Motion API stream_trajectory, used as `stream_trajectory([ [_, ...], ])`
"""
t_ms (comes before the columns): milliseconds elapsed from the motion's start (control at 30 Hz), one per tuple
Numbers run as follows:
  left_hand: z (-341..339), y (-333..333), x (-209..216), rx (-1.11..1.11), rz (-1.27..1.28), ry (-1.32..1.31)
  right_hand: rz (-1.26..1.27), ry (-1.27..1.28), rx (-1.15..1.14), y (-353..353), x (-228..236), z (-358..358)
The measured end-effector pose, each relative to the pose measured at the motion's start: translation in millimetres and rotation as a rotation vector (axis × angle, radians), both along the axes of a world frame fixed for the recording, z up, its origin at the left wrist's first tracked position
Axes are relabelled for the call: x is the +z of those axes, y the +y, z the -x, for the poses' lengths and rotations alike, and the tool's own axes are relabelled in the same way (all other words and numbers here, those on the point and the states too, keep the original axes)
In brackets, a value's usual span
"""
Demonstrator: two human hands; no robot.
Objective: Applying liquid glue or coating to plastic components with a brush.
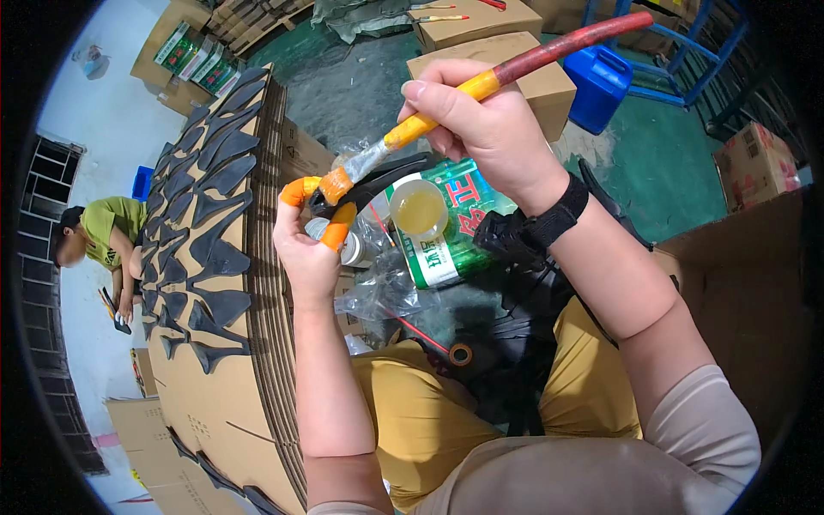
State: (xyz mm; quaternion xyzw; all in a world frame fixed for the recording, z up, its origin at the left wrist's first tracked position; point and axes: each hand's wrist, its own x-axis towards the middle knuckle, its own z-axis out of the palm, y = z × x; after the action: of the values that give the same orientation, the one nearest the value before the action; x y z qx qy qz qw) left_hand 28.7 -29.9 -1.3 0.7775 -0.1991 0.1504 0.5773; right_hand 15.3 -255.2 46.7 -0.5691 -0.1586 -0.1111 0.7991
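My right hand (493,129) grips a paintbrush (412,129) with a yellow and dark red handle and a metal ferrule. Its bristles touch, or nearly touch, a black curved piece (399,167) pinched in my left hand (307,257). Orange covers sleeve the left thumb and forefinger. Part of the black piece is hidden behind the brush and fingers. Below the brush, a clear cup (421,210) of yellowish liquid stands on a green box-shaped container (463,257). A white jar (354,251) sits beside my left hand.
On the left, many black curved pieces (225,163) lie on stacked cardboard sheets (206,395). A person (112,227) in a green shirt works beyond them. Cardboard boxes (536,81) and a blue jerrycan (596,86) stand ahead. A tape roll (461,354) and plastic wrap (386,287) lie near my legs.
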Motion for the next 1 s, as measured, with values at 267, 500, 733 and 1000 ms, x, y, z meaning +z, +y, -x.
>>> stream_trajectory([
  [267,1.7,-3.2,4.1,-0.064,0.13,0.034,0.04,0.052,-0.146,-18.6,-10.9,-4.2],
  [500,3.2,-1.3,2.1,-0.015,0.115,0.008,0.086,-0.016,-0.082,1.6,-2.4,5.3],
  [733,4.2,3.0,5.8,-0.11,0.228,0.005,0.276,0.07,-0.281,-36.0,-32.4,-17.0],
  [1000,7.3,9.6,7.5,-0.084,0.206,-0.022,-0.086,0.002,-0.046,-11.2,-0.5,2.3],
])
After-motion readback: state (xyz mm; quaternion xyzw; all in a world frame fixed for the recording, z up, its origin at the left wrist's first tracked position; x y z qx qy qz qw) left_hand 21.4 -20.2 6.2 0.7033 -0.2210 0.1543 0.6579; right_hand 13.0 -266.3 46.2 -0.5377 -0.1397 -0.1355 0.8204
